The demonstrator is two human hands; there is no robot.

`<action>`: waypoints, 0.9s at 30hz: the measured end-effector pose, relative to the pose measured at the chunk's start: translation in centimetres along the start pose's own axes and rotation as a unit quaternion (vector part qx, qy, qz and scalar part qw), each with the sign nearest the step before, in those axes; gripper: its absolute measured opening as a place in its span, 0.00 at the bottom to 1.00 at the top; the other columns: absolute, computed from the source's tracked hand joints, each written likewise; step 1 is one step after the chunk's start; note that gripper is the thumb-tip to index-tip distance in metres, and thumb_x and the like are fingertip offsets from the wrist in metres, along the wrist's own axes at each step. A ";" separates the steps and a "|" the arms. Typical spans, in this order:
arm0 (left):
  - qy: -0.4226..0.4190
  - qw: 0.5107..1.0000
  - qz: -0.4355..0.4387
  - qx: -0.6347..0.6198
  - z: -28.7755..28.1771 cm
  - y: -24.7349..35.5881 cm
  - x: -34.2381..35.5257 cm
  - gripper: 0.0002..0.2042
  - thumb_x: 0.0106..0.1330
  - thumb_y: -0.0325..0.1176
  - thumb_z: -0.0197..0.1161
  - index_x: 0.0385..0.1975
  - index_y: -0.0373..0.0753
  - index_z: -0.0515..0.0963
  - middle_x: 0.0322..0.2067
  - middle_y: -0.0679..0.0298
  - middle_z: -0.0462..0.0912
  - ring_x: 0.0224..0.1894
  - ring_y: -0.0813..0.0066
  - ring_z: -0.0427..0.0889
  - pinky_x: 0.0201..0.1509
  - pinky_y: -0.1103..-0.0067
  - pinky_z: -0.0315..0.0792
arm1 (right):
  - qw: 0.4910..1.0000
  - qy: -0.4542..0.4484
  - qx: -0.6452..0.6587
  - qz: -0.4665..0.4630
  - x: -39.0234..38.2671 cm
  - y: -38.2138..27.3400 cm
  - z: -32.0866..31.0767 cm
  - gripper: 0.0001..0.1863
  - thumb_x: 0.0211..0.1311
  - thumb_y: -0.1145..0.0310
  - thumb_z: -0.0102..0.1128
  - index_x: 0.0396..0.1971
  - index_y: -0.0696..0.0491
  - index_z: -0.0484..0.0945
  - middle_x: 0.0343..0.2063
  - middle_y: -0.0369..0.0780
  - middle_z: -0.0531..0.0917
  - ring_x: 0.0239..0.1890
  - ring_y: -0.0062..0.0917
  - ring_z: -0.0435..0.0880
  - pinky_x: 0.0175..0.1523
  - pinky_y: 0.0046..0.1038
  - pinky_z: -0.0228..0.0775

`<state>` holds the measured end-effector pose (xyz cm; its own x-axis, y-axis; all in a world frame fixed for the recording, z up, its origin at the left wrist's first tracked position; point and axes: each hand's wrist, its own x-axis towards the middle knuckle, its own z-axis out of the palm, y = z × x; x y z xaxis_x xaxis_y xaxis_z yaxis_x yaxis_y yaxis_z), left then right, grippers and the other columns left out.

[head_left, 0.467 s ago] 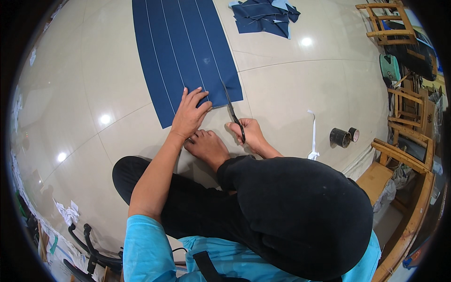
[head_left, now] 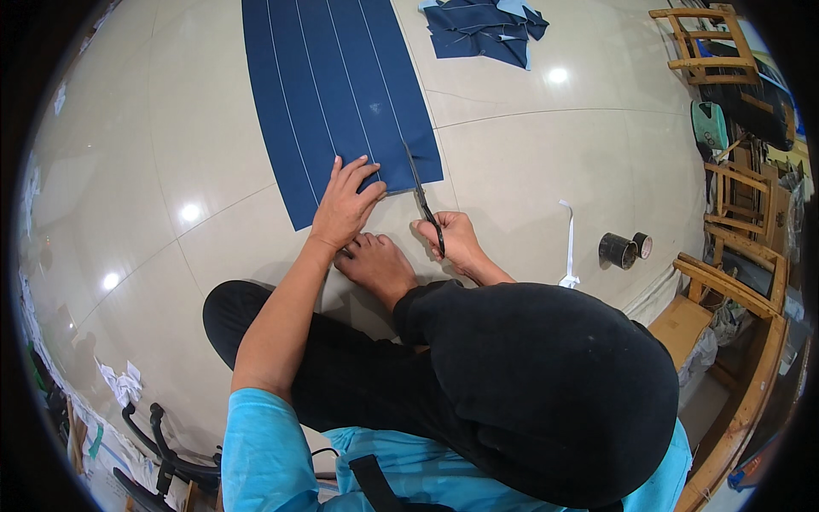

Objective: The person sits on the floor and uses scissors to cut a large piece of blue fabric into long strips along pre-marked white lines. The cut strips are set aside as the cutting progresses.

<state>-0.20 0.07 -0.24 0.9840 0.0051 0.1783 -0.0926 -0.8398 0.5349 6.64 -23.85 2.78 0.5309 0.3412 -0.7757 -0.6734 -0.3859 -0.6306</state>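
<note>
A long dark blue piece of fabric (head_left: 320,94), marked with several pale lengthwise lines, lies flat on the tiled floor. My left hand (head_left: 345,200) rests on its near edge, fingers spread flat over the cloth. In my right hand (head_left: 452,239) are black-handled scissors (head_left: 421,193), gripped by the handles. Their blades reach into the fabric from its near edge, close to the rightmost line. How far apart the blades stand is hard to see. My bare foot is just below the cloth, between the two hands.
Crumpled blue fabric pieces (head_left: 482,32) lie at the far right of the cloth. A white strip (head_left: 570,243) and dark rolls of tape (head_left: 618,250) are on the floor to the right. Wooden frames (head_left: 742,282) line the right side; white scraps (head_left: 121,384) lie at left.
Very little differs. The scissors and my right hand sit almost where they were, and my left hand stays on the fabric. The whole view has shifted slightly.
</note>
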 end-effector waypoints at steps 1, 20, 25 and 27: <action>0.000 1.000 0.000 0.000 0.0 0.0 0.0 0.10 0.69 0.35 0.67 0.48 0.46 0.82 0.61 0.61 0.78 0.72 0.56 0.69 0.81 0.47 0.54 | 1.000 -0.001 -0.001 0.000 0.0 0.0 0.0 0.18 0.61 0.64 0.74 0.19 0.54 0.74 0.11 0.34 0.74 0.10 0.17 0.69 0.16 0.23 0.57; 0.003 1.000 0.001 -0.004 0.1 0.0 -0.1 0.10 0.68 0.34 0.67 0.47 0.45 0.82 0.60 0.60 0.78 0.71 0.55 0.70 0.80 0.47 0.55 | 1.000 -0.001 0.003 0.002 0.2 -1.3 0.5 0.19 0.61 0.62 0.75 0.21 0.55 0.75 0.13 0.34 0.75 0.12 0.17 0.70 0.17 0.23 0.60; 0.003 1.000 0.001 -0.007 0.2 -0.2 -0.2 0.10 0.67 0.33 0.66 0.47 0.46 0.82 0.61 0.60 0.78 0.72 0.55 0.69 0.80 0.47 0.55 | 1.000 -0.005 0.020 0.003 0.2 -2.1 0.7 0.18 0.61 0.62 0.75 0.21 0.55 0.75 0.13 0.34 0.75 0.12 0.17 0.70 0.17 0.23 0.60; 0.006 1.000 0.002 -0.015 0.1 -0.1 -0.2 0.10 0.66 0.31 0.68 0.46 0.44 0.81 0.61 0.60 0.78 0.72 0.54 0.70 0.80 0.46 0.54 | 1.000 -0.008 0.018 0.003 0.4 -2.1 0.6 0.19 0.61 0.61 0.75 0.21 0.55 0.75 0.13 0.34 0.74 0.12 0.17 0.70 0.17 0.23 0.60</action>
<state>-0.34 0.12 -0.36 0.9816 0.0092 0.1908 -0.1007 -0.8237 0.5580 7.94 -22.39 3.77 0.5184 0.3532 -0.7788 -0.6951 -0.3565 -0.6243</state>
